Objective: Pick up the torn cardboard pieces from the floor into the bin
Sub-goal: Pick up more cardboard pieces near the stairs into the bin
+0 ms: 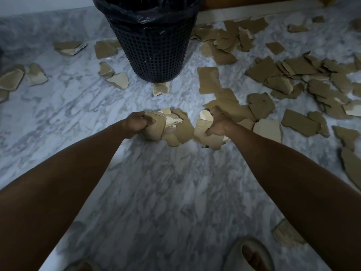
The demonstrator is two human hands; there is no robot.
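Two bare hands low over a grey marbled floor, each closed in a grip on its own bundle of torn cardboard: left hand curled round a stack of several brown and pale pieces, right hand clutching another pale stack; exact number in either bundle impossible to tell. Just beyond, one dark mesh bin with a black liner, upright. Around it, dozens of loose cardboard scraps on the floor: about eight to the left of the bin, far more heaped and overlapping to the right. One foot in a pale sandal at the bottom edge.
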